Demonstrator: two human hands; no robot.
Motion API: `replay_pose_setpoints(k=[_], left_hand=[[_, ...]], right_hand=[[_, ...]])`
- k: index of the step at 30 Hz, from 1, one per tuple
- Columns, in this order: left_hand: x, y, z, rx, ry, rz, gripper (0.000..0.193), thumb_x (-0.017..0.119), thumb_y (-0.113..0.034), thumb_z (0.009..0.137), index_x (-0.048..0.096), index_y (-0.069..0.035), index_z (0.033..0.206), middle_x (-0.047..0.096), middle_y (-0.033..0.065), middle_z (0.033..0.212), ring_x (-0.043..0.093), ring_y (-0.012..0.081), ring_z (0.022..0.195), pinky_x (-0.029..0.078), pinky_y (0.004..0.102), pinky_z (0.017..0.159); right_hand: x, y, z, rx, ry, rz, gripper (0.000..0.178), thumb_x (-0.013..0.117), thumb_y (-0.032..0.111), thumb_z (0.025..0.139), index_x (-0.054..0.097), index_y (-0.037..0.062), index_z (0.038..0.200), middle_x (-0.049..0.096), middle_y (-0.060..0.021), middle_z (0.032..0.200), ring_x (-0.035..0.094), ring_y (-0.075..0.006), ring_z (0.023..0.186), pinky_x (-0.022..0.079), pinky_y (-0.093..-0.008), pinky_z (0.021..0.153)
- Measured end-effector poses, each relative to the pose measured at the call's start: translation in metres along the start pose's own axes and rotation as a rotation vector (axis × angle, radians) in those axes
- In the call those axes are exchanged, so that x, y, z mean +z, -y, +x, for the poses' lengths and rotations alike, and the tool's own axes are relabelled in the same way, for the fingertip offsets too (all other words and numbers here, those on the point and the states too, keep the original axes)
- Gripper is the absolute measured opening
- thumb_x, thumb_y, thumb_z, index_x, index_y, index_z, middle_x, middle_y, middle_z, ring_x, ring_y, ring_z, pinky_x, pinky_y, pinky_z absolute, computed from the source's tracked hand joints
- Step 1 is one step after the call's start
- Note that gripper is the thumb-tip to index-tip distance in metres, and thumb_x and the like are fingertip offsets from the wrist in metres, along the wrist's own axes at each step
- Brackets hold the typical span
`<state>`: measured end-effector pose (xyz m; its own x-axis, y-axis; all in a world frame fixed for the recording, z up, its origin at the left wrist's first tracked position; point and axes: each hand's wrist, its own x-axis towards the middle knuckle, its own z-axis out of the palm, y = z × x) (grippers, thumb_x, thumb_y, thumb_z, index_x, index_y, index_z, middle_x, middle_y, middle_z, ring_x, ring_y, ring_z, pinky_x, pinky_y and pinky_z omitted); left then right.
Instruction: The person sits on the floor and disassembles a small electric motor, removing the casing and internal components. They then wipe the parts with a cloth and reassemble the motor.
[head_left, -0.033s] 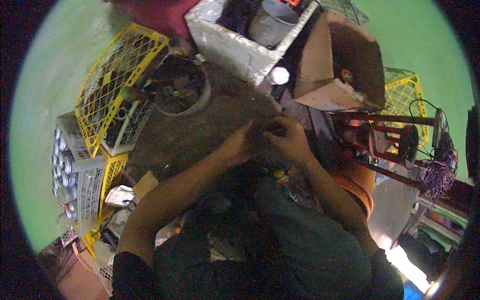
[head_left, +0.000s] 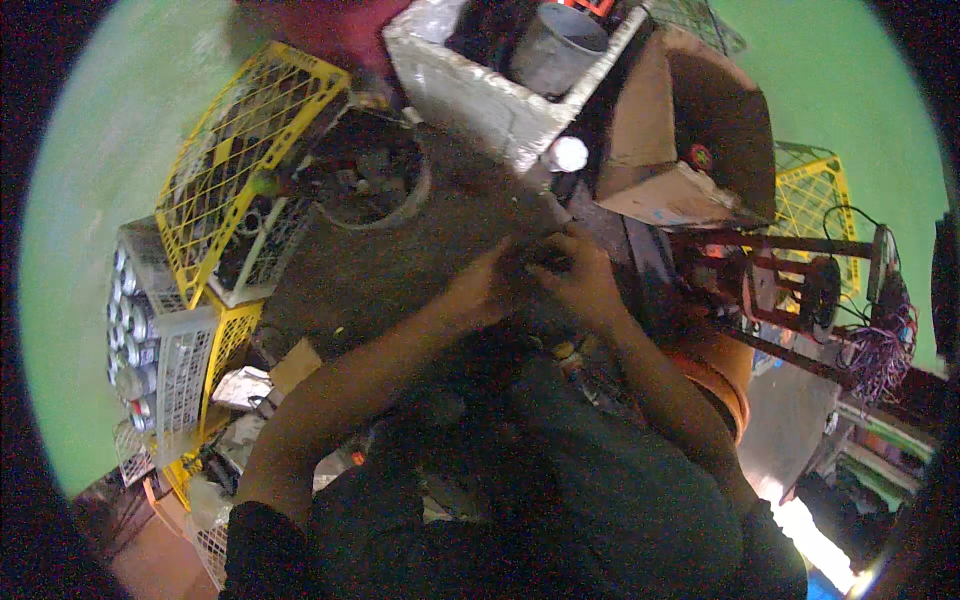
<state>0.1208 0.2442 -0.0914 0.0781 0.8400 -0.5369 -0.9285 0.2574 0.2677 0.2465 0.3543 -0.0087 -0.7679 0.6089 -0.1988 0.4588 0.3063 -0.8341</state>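
My left hand (head_left: 490, 283) and my right hand (head_left: 585, 277) are close together in front of my lap, above the dark floor. The right hand's fingers are curled inward around something dark, too small and dim to name. Shadow hides most of the left hand's fingers; they look bent toward the right hand at the same spot. Beside my right forearm lies a clear bottle with a yellow cap (head_left: 568, 352). Beyond the left hand stands a round tub (head_left: 415, 205) with dark scrap pieces in it.
A white foam box (head_left: 480, 115) holding a grey metal pot (head_left: 560, 50) stands ahead, beside an open cardboard box (head_left: 650, 195). Yellow crates (head_left: 265, 150) and a grey crate of cans (head_left: 185, 370) line the left. On the right are a wooden frame (head_left: 800, 240) and bundled wires (head_left: 885, 340).
The surroundings sit slightly farther right in the picture, as the view has shifted a little. My hands stay together in nearly the same pose.
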Motion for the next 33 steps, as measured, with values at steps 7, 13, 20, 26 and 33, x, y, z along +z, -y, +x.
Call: replay_pose_setpoints(k=[7,13,20,26,33], left_hand=[[-0.016,-0.021,-0.016,0.071,-0.067,-0.006,0.034,0.039,-0.024,0.106,0.057,-0.003,0.127,0.064,0.01,0.117,0.064,0.0216,0.103,0.056,0.0354,0.089],[-0.033,-0.026,-0.037,0.049,-0.204,0.09,0.029,0.048,-0.021,0.105,0.057,-0.003,0.125,0.064,0.0101,0.118,0.064,0.0219,0.105,0.057,0.0365,0.089],[-0.041,-0.051,-0.081,0.207,-0.322,0.046,0.033,0.055,-0.023,0.102,0.056,-0.003,0.128,0.065,0.0119,0.119,0.065,0.0261,0.103,0.058,0.041,0.089],[-0.039,-0.085,-0.131,0.258,-0.455,-0.08,0.034,0.051,-0.023,0.103,0.056,0.0,0.128,0.063,0.0139,0.122,0.064,0.0306,0.107,0.056,0.0455,0.093],[-0.081,-0.087,-0.133,0.408,-0.323,-0.16,0.032,0.046,-0.022,0.105,0.057,0.003,0.123,0.063,0.0186,0.124,0.064,0.0328,0.111,0.056,0.0447,0.094]], right_hand=[[0.022,0.018,0.008,-0.437,-0.008,-0.224,0.025,0.074,0.009,0.078,0.071,0.0041,0.102,0.064,-0.0144,0.112,0.064,-0.034,0.104,0.052,-0.0412,0.092],[0.038,0.032,0.012,-0.344,-0.116,-0.128,0.025,0.073,0.009,0.082,0.069,0.0009,0.105,0.067,-0.0156,0.108,0.066,-0.0294,0.098,0.053,-0.0389,0.089],[0.053,0.063,0.039,-0.186,-0.058,0.15,0.016,0.07,0.005,0.088,0.066,-0.0025,0.102,0.071,-0.0108,0.099,0.066,-0.0176,0.09,0.054,-0.0311,0.08],[0.065,0.095,0.082,-0.216,-0.133,0.143,0.012,0.071,0.005,0.089,0.066,-0.0021,0.097,0.071,-0.0093,0.098,0.066,-0.016,0.086,0.054,-0.0296,0.077],[0.086,0.098,0.122,-0.34,-0.148,-0.065,0.015,0.069,0.005,0.09,0.067,-0.003,0.103,0.072,-0.01,0.099,0.067,-0.0151,0.091,0.054,-0.0287,0.078]])
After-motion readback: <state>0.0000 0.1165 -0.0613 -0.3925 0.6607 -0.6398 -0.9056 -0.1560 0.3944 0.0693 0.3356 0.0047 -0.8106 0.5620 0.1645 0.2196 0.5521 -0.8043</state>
